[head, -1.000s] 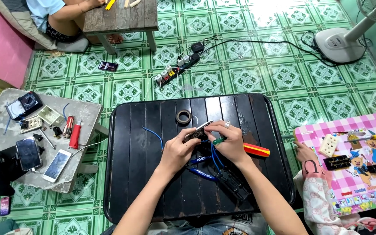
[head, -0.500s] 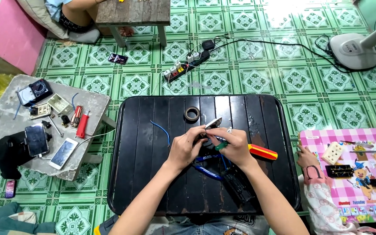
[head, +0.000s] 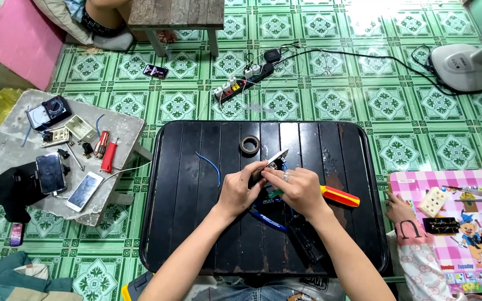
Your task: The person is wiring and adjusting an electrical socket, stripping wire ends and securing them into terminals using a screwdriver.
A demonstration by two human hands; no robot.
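Both my hands meet over the middle of a black slatted table [head: 185, 223]. My left hand [head: 241, 189] and my right hand [head: 297, 189] together grip a small metal-and-black part [head: 273, 160] with blue wires under it. A screwdriver with a red and yellow handle [head: 338, 195] lies just right of my right hand. Blue-handled pliers [head: 269, 218] lie beneath my wrists. A roll of black tape [head: 249, 145] and a loose blue wire [head: 210, 165] lie on the table beyond my left hand.
A low grey stand [head: 124, 131] at left carries phones, a multimeter [head: 56, 111] and small tools. A power strip [head: 241, 83] with cables lies on the green tiled floor. A fan base [head: 464, 67] sits far right, a wooden stool [head: 177, 14] at top. A child's hand [head: 400, 209] rests by a pink mat [head: 453, 234].
The camera view has shifted slightly, so the table sits lower in the picture. My hands have stayed together on the small part, turning it a little.
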